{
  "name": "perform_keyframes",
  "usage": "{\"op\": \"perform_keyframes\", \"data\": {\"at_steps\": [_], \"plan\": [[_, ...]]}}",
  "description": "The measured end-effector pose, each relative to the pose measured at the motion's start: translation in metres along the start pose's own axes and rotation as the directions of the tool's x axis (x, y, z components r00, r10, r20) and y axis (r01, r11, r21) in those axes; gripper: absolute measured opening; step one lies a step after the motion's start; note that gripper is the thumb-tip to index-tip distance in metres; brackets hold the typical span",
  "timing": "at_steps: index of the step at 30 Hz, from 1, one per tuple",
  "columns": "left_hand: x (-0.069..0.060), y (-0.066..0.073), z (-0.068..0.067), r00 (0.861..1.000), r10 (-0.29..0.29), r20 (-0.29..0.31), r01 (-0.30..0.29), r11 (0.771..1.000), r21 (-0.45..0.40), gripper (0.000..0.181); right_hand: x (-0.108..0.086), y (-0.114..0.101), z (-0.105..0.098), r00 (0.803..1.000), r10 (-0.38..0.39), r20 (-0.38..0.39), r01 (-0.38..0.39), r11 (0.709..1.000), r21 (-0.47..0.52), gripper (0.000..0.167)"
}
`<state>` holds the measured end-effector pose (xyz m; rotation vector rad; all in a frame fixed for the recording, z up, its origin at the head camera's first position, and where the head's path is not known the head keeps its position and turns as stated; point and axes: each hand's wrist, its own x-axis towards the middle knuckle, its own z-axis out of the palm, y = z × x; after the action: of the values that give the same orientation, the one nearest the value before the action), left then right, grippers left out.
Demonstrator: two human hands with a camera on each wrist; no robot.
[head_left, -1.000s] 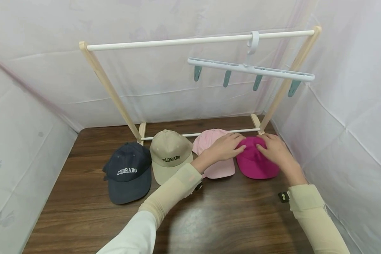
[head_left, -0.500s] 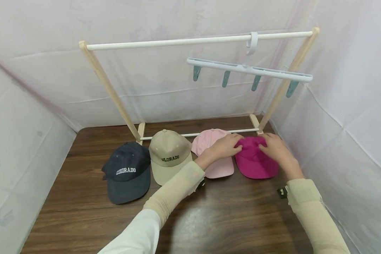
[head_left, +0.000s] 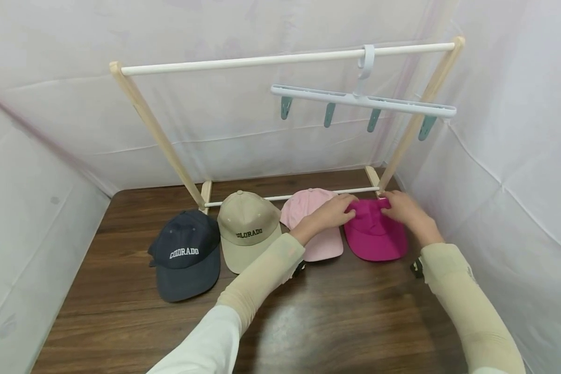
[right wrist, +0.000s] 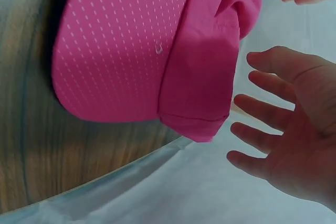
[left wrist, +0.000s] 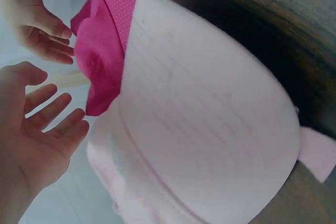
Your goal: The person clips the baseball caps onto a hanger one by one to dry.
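A magenta cap (head_left: 375, 234) lies at the right end of a row of caps, its brim towards me. My left hand (head_left: 333, 212) is at the left side of its crown, above a pink cap (head_left: 324, 246). At the crown's right side is my right hand (head_left: 405, 210). Loosely bent fingers show on the left hand (left wrist: 39, 135) in the left wrist view, near the magenta cap's edge. In the right wrist view the right hand (right wrist: 294, 119) has spread fingers, slightly apart from the magenta crown (right wrist: 202, 61). Neither hand grips anything.
A beige cap (head_left: 248, 231) and a navy cap (head_left: 187, 259) lie to the left on the wooden table (head_left: 336, 322). Behind stands a rack with a white rail (head_left: 243, 63). From it hangs a pale hanger (head_left: 360, 100) with several teal clips. White cloth walls surround the table.
Both hands have shifted slightly towards the back of the magenta cap, and the right thumb has drawn away from its crown's front. The caps stay in place; the head view shifts a little.
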<state>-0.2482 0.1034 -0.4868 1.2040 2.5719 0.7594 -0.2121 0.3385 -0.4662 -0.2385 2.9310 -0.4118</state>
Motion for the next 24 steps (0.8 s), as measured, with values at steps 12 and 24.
{"op": "perform_keyframes", "data": {"at_steps": [12,24], "plan": [[0.023,0.0,0.007,0.999,-0.032,-0.044,0.032,0.999,-0.001,0.042,0.026,0.01,0.0,0.982,0.054,0.181,-0.057,0.998,0.012,0.057],[0.041,-0.001,0.009,0.994,-0.09,0.06,0.087,0.995,0.048,0.049,0.037,0.002,0.0,0.959,0.135,0.25,-0.143,0.99,0.015,0.056]]}}
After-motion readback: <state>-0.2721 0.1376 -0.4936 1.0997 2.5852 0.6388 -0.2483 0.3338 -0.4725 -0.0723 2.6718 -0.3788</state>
